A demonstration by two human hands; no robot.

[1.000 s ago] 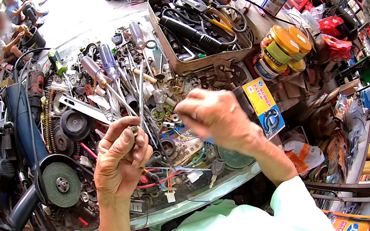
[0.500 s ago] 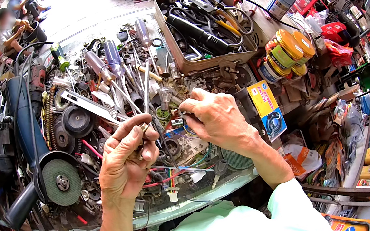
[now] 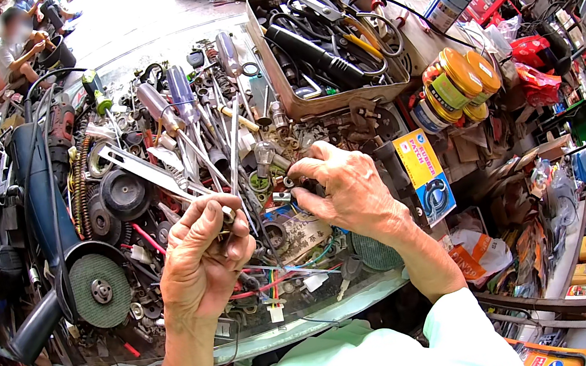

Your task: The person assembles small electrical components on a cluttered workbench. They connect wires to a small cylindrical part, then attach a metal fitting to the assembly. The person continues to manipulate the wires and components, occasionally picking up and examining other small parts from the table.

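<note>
One small metal part (image 3: 227,214) is pinched in the left grip (image 3: 200,254), thumb against fingers. Right grip (image 3: 347,187): thumb and forefinger parted, metal ring (image 3: 288,182) just beyond their tips; contact unclear. Progress, judged: one piece in hand, ring apparently unlifted from bench (image 3: 375,292).

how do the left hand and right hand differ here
The left hand pinches a small metal part; the right hand has thumb and fingers parted beside loose metal pieces. The left hand shows its palm side, the right hand its back. Both are bare, over the cluttered table.
</note>
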